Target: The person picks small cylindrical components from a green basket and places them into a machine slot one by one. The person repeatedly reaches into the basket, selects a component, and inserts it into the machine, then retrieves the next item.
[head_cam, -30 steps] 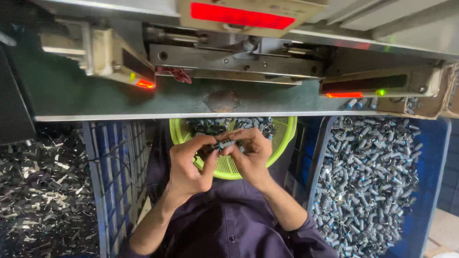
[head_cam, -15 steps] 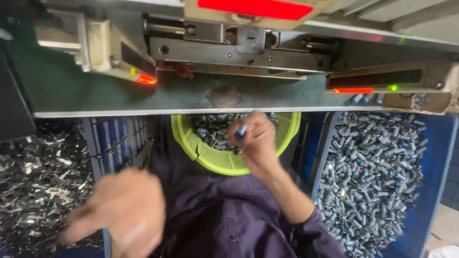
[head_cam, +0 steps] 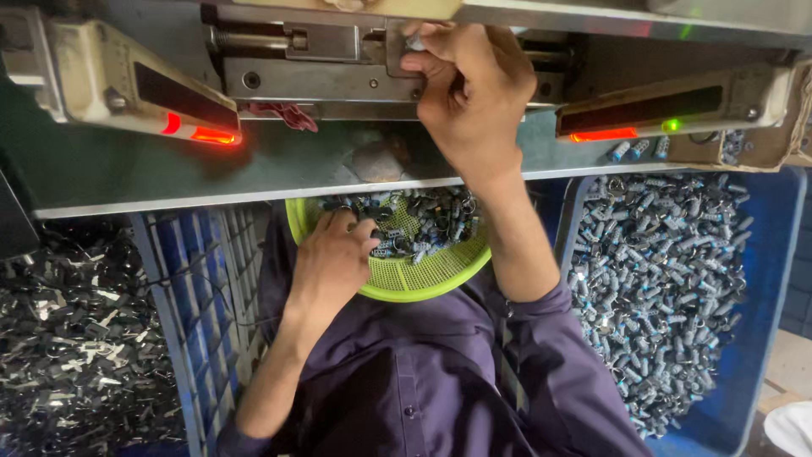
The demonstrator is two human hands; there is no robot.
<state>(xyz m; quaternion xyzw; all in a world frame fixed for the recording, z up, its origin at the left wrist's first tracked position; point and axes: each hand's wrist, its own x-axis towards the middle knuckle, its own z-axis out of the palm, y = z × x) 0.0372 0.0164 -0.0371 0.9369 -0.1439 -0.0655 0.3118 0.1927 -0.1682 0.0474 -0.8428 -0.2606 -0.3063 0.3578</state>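
My right hand (head_cam: 474,93) is at the top centre of the frame, fingers pinched around a small part I can barely see, pressed against the metal machine (head_cam: 338,72). My left hand (head_cam: 334,262), lower centre, is curled into the green basket (head_cam: 406,283), fingers closed among the small blue-grey parts (head_cam: 423,228). A blue bin (head_cam: 761,338) of similar parts fills the right side.

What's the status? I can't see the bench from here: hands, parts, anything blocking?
Left hand in round yellow-green mesh basket, on small grey-blue cylindrical parts. Right hand up at grey metal machine fixture. Nothing blocking.
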